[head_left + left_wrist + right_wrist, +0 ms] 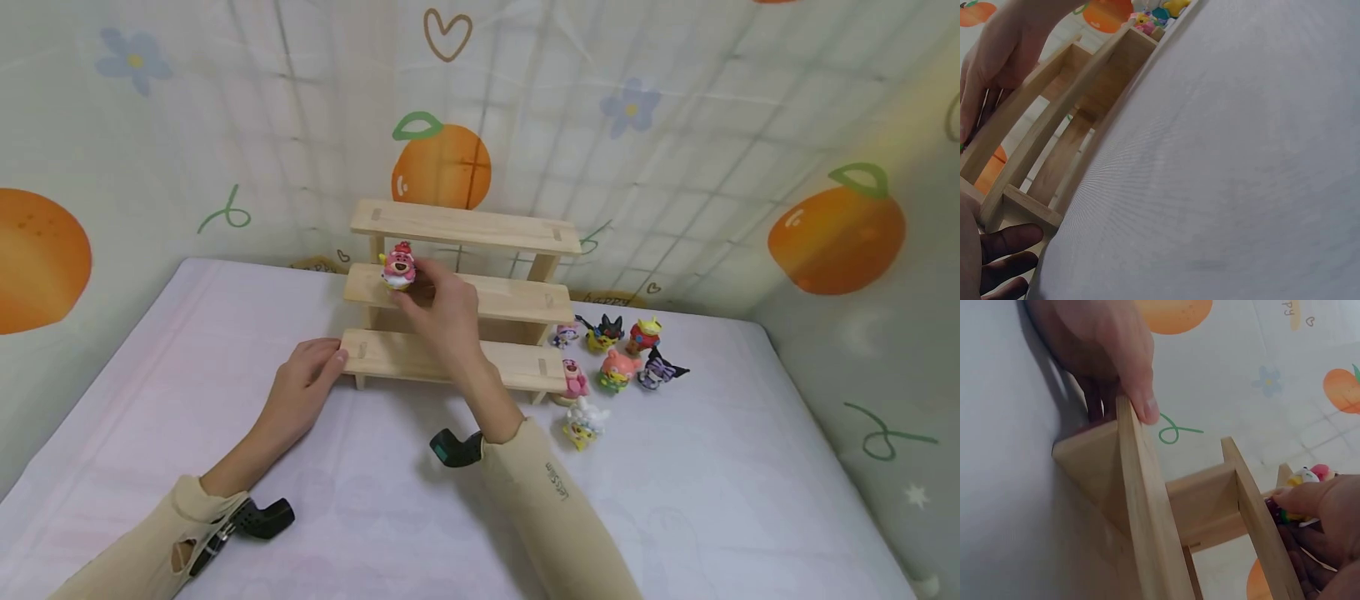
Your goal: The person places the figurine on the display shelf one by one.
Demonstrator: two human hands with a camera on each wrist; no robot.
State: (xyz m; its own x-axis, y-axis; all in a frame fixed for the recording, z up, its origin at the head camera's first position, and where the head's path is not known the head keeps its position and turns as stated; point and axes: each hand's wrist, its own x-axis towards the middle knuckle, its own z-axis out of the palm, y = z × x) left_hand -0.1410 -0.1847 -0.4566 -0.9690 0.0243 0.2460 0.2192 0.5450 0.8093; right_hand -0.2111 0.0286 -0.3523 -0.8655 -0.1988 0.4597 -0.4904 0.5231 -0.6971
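Right hand (442, 310) pinches a pink bear figurine (397, 267) on the wooden stepped shelf's (480, 296) middle step. Left hand (306, 377) grips the bottom step's left end. Seven more figurines (611, 358) cluster by the shelf's right end.

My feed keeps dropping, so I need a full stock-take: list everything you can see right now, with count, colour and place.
Wooden step shelf: 1, pale wood, three tiers, at the back middle of the table.
Pink bear figure: 1, pink with a red top, on the left end of the middle tier, held.
Small figures: about 8, mixed pink, yellow, purple, black and red, in a loose group on the table right of the shelf.
Table cover: 1, white, under everything.
Backdrop cloth: 1, pale, printed with oranges, flowers and hearts, behind and at both sides.
Left hand: grips the left end of the bottom tier.
Right hand: pinches the pink bear figure.
Sleeves: 2, beige, with black wrist mounts.
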